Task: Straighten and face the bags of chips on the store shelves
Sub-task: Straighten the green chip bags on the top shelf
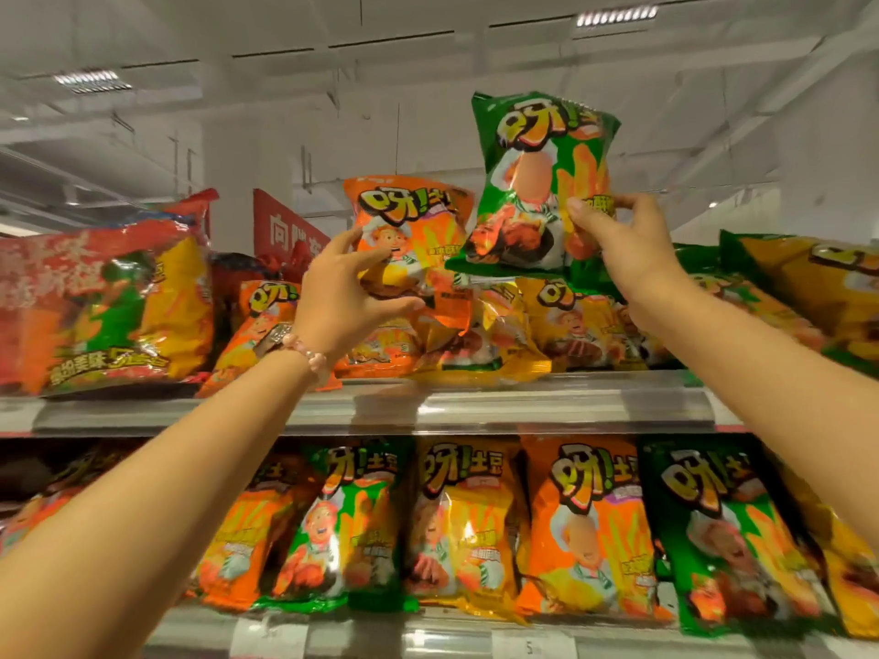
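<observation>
Above the top shelf [475,406] of slumped chip bags, the left hand [342,297] is gripping an orange bag [418,240] and the right hand [623,249] is pinching a green bag [537,173], each probably best seated upright, front outward, among its own colour.

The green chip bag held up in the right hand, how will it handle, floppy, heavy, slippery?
Probably light: the right hand lifts the green chip bag by one lower corner. Likely puffy yet floppy; its glossy film looks crinkled and slightly tilted. The shiny surface may slip, so a pinch could slide.
</observation>
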{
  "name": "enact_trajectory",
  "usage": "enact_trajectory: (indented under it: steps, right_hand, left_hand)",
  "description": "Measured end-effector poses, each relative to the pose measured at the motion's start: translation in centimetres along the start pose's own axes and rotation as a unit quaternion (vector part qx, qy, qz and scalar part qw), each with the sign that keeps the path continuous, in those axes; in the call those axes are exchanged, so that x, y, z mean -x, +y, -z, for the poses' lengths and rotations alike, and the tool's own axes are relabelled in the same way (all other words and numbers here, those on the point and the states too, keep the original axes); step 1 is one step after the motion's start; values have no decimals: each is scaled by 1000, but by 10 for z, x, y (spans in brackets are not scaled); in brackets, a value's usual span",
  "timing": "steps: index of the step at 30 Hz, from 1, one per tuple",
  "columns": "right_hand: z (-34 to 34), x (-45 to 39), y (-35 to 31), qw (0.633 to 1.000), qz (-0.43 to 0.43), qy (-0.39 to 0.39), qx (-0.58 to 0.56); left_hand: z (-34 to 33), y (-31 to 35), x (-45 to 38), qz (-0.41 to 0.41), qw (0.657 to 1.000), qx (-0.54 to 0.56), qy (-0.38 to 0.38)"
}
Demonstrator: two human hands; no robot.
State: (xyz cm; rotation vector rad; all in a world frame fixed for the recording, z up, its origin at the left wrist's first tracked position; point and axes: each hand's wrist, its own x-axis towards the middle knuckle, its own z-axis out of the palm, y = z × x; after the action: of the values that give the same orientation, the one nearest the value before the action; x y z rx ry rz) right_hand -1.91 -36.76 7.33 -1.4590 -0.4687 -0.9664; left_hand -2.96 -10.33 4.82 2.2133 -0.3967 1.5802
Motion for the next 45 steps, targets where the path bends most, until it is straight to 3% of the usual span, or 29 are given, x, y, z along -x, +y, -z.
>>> enact_trajectory:
  steps: [8, 15, 21, 28, 33, 41, 45]
  right_hand:
    - [-49, 14, 9, 1000, -4, -14, 0]
    - [-64, 19, 21, 1000, -4, -27, -4]
    - [-64, 21, 29, 1000, -13, -23, 2]
    - [-48, 23, 38, 999, -14, -34, 9]
    - [-17, 19, 45, 998, -8, -43, 34]
    - [55, 8, 56, 997, 7, -38, 60]
    - [92, 1, 66, 996, -2, -43, 76]
  left_hand:
    - [-1, -75, 14, 96, 992, 71, -38]
    - [-13, -104, 24, 95, 983, 52, -147]
    - [-14, -106, 13, 88, 978, 33, -188]
    - [-29, -40, 5, 66, 982, 169, -45]
    - [-46, 30, 3, 61, 935, 334, -104]
    - [-97, 118, -5, 144, 868, 427, -207]
    - [-118, 149, -6, 146, 860, 432, -228]
